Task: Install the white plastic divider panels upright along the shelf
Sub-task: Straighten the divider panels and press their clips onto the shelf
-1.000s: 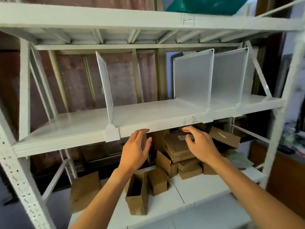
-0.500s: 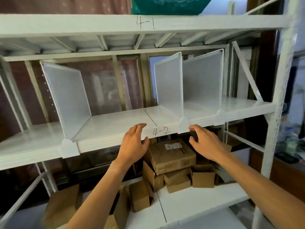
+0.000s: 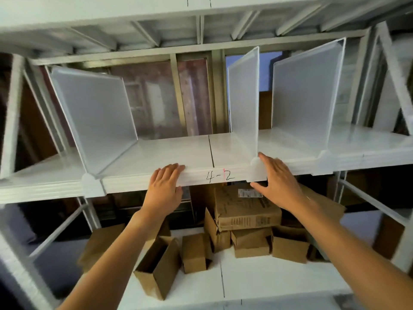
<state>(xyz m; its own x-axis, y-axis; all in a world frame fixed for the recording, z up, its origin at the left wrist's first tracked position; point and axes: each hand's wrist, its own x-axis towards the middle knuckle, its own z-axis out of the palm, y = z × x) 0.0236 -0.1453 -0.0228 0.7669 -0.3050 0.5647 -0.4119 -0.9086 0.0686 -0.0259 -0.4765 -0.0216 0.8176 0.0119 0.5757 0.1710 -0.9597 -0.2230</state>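
Note:
Three white plastic divider panels stand upright on the white shelf (image 3: 178, 151) marked "4-2": a left panel (image 3: 96, 115), a middle panel (image 3: 243, 101) and a right panel (image 3: 306, 95). Each ends in a rounded clip over the shelf's front lip. My left hand (image 3: 165, 186) lies flat against the front lip, fingers apart, between the left and middle panels. My right hand (image 3: 277, 182) is spread beside the middle panel's front clip (image 3: 257, 170), fingertips touching it from the right. Neither hand holds anything.
Several brown cardboard boxes (image 3: 245, 209) are piled on the lower shelf under my hands, one open box (image 3: 156, 267) near its front edge. A higher shelf (image 3: 201, 5) runs overhead. Slanted white braces and uprights (image 3: 395, 70) frame both sides.
The view has swung right and closer, so the panels sit more central. Both hands rose from below the shelf to its front lip; my right hand reached the middle panel's clip.

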